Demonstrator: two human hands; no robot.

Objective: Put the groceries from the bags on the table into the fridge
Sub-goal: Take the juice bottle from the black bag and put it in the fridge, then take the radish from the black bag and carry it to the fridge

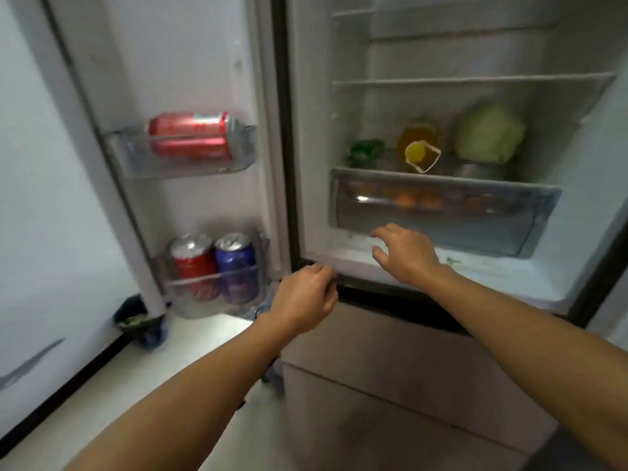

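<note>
The fridge (306, 130) stands open, its door (190, 73) swung to the left. On the shelf above the clear drawer (441, 229) sit a green cabbage (489, 134), a bottle of orange juice (419, 147) and a green packet (365, 149). Orange-brown eggs (418, 199) show through the drawer front. My right hand (404, 253) hovers just below the drawer with fingers spread, holding nothing. My left hand (306, 297) is at the fridge's lower front edge, fingers curled, nothing visible in it.
The door's upper bin (183, 164) holds a red can lying on its side (190, 136). Its lower bin holds an upright red can (192, 263) and a blue can (238, 266). A dark bin (136, 321) stands on the floor left of the door. Closed lower drawers (390, 368) sit below.
</note>
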